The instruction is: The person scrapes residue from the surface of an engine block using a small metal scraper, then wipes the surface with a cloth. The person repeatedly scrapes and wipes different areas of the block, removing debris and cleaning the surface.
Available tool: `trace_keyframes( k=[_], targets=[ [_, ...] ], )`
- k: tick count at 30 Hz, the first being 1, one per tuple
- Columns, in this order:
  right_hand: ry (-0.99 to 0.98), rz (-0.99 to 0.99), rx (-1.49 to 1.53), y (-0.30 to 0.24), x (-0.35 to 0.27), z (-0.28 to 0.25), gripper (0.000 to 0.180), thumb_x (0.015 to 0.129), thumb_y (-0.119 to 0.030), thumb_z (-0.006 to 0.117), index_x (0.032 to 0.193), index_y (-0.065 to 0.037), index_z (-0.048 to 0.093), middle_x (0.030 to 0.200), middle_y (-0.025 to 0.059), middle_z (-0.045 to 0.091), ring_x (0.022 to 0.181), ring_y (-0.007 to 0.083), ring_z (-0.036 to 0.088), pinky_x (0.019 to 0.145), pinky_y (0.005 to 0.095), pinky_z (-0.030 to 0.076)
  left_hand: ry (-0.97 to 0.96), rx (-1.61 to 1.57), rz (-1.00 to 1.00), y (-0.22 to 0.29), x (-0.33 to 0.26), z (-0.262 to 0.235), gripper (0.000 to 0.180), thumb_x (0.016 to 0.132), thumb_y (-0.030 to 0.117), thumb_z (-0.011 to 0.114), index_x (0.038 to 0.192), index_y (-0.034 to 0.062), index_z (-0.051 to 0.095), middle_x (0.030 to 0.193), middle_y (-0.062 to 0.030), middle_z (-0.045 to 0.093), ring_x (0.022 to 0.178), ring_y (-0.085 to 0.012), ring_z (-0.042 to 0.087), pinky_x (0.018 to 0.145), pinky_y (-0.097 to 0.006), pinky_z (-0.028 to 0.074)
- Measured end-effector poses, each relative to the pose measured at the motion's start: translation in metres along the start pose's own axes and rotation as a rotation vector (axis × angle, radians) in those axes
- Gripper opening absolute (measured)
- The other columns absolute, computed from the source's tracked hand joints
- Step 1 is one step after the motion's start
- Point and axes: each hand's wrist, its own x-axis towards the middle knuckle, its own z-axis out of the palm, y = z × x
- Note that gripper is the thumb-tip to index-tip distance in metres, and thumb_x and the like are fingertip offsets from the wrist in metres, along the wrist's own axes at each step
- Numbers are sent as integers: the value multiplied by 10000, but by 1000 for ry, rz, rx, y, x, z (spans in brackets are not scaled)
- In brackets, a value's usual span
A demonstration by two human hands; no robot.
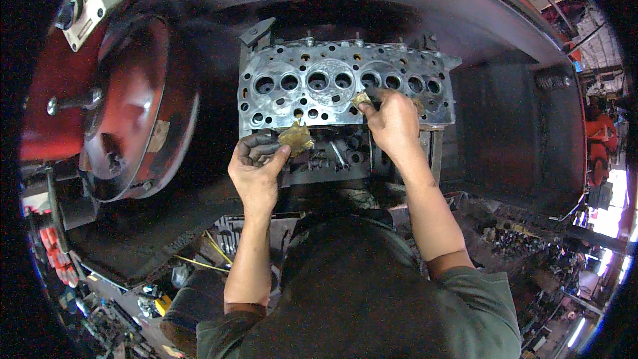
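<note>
In front of me lies a grey metal cylinder head (299,100), its flat face up, with a row of round valve openings and many smaller holes. My left hand (258,159) pinches a crumpled yellowish-brown piece of sandpaper (297,138) just off the near edge of the cylinder head. My right hand (393,123) is over the right half of the face, its fingers closed on a small folded piece of similar yellowish sandpaper (361,99) near the openings. Its fingertips are partly hidden by the hand. The metal shows lighter, scuffed circles around some openings.
A large red and black wheel-shaped part (136,106) stands at the left, with a control box (90,6) above it. Metal parts (337,153) lie beneath the near edge of the cylinder head. Dark walls of the enclosure (518,126) surround the work. Scattered small parts (522,239) lie lower right.
</note>
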Motion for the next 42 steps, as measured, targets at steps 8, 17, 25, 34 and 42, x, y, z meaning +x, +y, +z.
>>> trace_keyframes(
  k=[8, 17, 25, 34, 42],
  targets=[
    [38, 36, -16, 0, 4, 0, 314, 750, -141, 768, 997, 22, 663, 959, 254, 668, 892, 436, 643, 786, 483, 510, -12, -20, 11, 1, 3, 6, 344, 751, -58, 787, 1024, -61, 578, 909, -96, 673, 811, -127, 647, 723, -236, 527],
    [-260, 158, 923, -20, -22, -13, 299, 741, -24, 816, 963, -42, 617, 827, 27, 660, 739, 84, 606, 656, 216, 500, -35, -61, -77, 9, 5, 22, 347, 741, -50, 804, 1006, -42, 581, 863, -75, 680, 810, -116, 655, 706, -240, 527],
    [-196, -90, 800, -33, -51, 21, 204, 785, -38, 794, 906, -4, 634, 798, 21, 665, 728, 60, 586, 666, 241, 489, -192, 106, -28, 7, -5, 14, 307, 748, -88, 775, 988, -24, 596, 952, -85, 680, 879, -137, 658, 761, -259, 546],
    [313, -285, 264, -15, -35, 14, 223, 829, -205, 731, 973, -47, 671, 910, 165, 644, 834, 367, 640, 760, 422, 512, -52, 132, -15, -3, -9, 4, 328, 747, -50, 793, 993, -26, 576, 848, -49, 652, 739, -79, 591, 648, -205, 468],
    [193, -149, -64, 23, -10, -4, 229, 820, -139, 695, 1006, -15, 645, 977, 194, 624, 938, 405, 600, 789, 491, 479, -30, 156, 22, 0, -4, 1, 312, 736, -26, 807, 948, 1, 580, 800, -26, 637, 693, -61, 553, 640, -199, 431]
  ],
)
